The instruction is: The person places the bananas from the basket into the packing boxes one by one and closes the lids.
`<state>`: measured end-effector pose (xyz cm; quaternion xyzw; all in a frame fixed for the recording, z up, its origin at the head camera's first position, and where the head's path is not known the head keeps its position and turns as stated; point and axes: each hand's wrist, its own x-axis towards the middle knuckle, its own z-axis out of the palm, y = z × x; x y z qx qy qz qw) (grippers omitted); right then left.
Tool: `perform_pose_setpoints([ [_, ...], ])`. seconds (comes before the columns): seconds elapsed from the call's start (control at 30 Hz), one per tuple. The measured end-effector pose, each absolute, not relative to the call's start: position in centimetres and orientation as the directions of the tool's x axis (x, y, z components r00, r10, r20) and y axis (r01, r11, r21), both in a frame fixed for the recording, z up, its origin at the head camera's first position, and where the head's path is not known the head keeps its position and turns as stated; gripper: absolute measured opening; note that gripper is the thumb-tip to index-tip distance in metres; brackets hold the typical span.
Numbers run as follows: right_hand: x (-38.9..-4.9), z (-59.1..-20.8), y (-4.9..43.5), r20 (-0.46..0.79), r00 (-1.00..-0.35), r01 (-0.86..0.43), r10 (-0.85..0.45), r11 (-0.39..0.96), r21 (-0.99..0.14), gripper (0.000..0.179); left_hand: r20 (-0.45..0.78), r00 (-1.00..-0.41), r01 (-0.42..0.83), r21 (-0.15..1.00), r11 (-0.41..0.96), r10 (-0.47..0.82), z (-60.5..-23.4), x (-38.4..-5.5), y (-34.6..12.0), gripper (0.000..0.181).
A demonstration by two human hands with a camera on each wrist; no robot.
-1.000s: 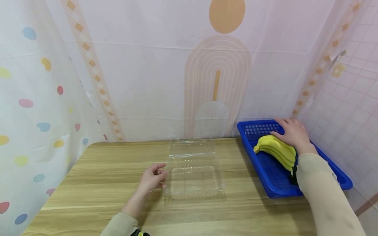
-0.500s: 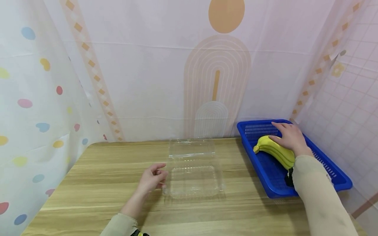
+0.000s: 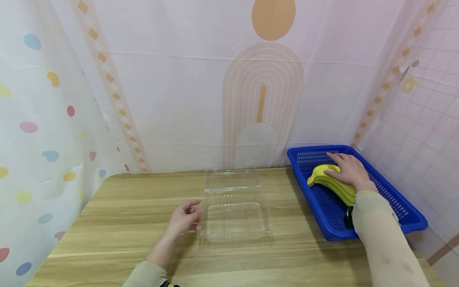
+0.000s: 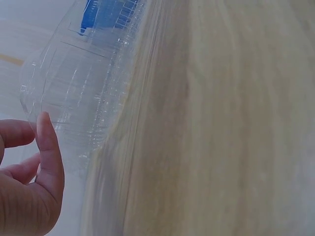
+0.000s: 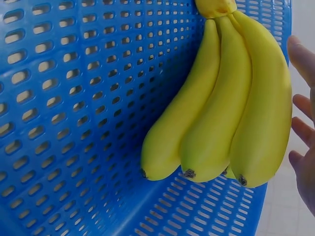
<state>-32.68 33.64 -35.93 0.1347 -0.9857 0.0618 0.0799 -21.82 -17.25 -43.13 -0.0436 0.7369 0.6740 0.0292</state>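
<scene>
A bunch of yellow bananas lies in a blue perforated plastic basket at the right of the table. Over the bunch is my right hand, its fingers spread; in the right wrist view the fingertips show beside the outer banana, and contact is unclear. A clear plastic clamshell container stands with its lid raised at the table's middle. At its left edge rests my left hand, fingers loosely bent, with a fingertip at the clear wall in the left wrist view.
The wood-grain table runs up to a patterned curtain behind. More curtain hangs along the left and right sides, close to the basket. A black item shows by my right cuff, inside the basket's outline.
My right hand has shifted a little left and nearer over the bananas. The left hand, the container and the basket have stayed in place.
</scene>
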Motion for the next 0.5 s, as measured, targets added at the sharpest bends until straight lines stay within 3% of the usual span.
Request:
perform_pose_setpoints([
  [0.5, -33.0, -37.2, 32.9, 0.039, -0.958, -0.286, -0.284, 0.948, -0.136, 0.076, -0.118, -0.993, -0.119, 0.990, 0.082, -0.014, -43.2, -21.6, -17.5, 0.045],
])
